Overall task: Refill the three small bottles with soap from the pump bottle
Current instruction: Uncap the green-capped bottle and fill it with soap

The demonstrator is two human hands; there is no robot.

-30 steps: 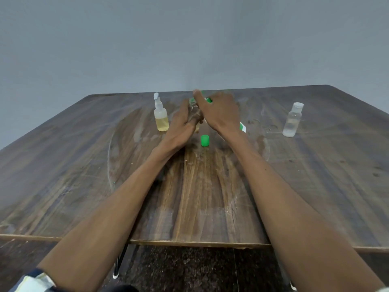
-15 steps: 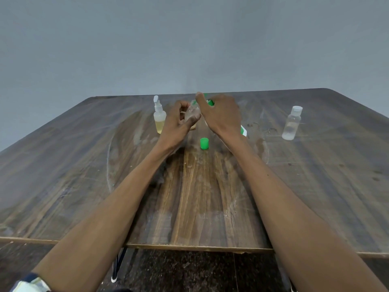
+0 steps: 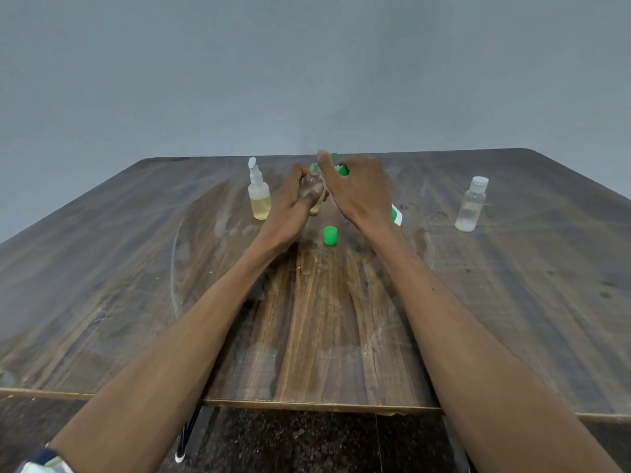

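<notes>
Dark brown wooden table [image 3: 512,302], scratched and smeared, grey wall behind. No brand, label or writing can be read on any item.

Green-and-white pump bottle [image 3: 396,215]: almost wholly hidden behind the right hand [image 3: 358,189]; only a white-and-green patch shows by the wrist and a green pump head [image 3: 342,169] at the fingers. Right hand lies over the pump head, fingers curled on it, thumb raised.

Left hand [image 3: 293,196]: fingers wrapped round a small clear plastic bottle [image 3: 312,182], uncapped, long axis near upright, mouth up just beside the pump head. Located mid-table, far half.

Small clear spray bottle with white nozzle [image 3: 259,196]: upright, yellowish liquid in the lower part, just left of the left hand.

Small clear bottle with white cap [image 3: 472,206]: upright, capped, well apart to the right.

Small green plastic cap [image 3: 330,236]: stands on the table between the wrists, near side of the held bottle.
</notes>
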